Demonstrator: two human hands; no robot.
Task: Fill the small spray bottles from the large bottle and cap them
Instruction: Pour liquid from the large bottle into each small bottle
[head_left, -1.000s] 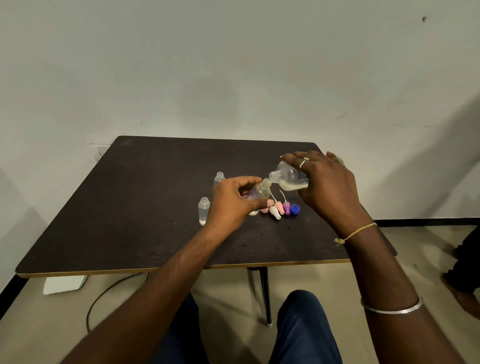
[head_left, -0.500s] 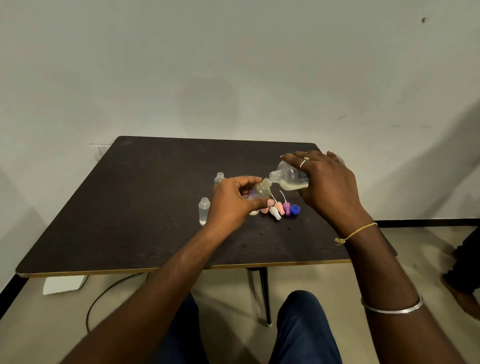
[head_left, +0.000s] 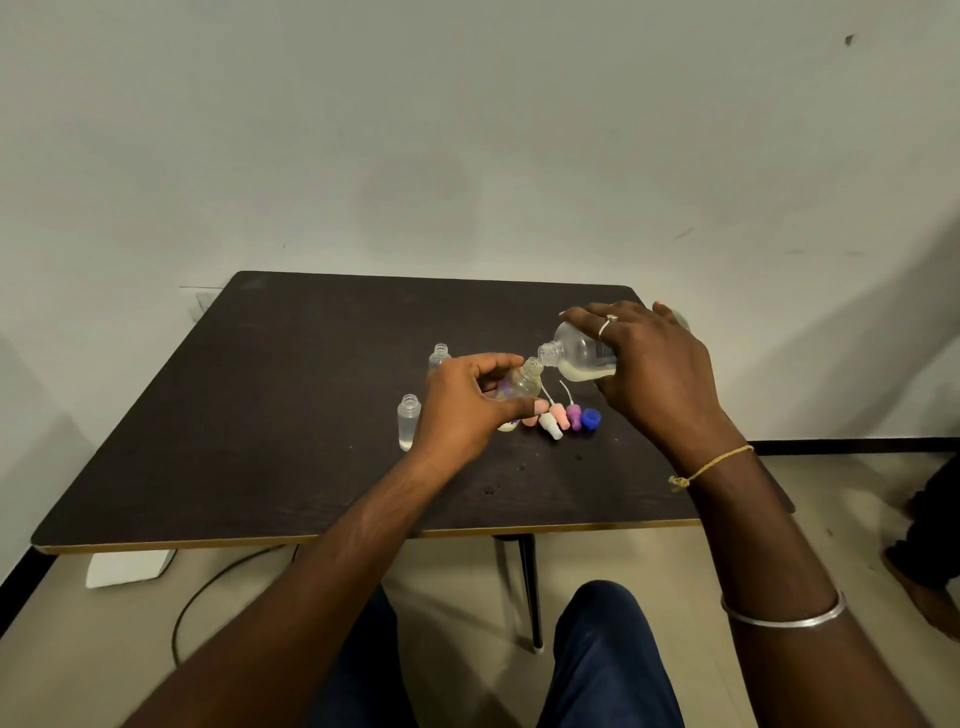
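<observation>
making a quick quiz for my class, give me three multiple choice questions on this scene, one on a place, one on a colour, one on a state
1. Where is the blue cap?
A) on the table, beside the purple cap
B) on a shelf
C) on the floor

2. What colour is the liquid in the large bottle?
A) dark red
B) milky white
C) green

3. How is the large bottle held?
A) upright and capped
B) lying flat on the table
C) tilted in the right hand, neck toward the small bottle in the left hand

Answers:
1 A, it lies on the tabletop.
2 B, a whitish pool sits along its lower side.
3 C, its open neck points at the small bottle's mouth.
</observation>
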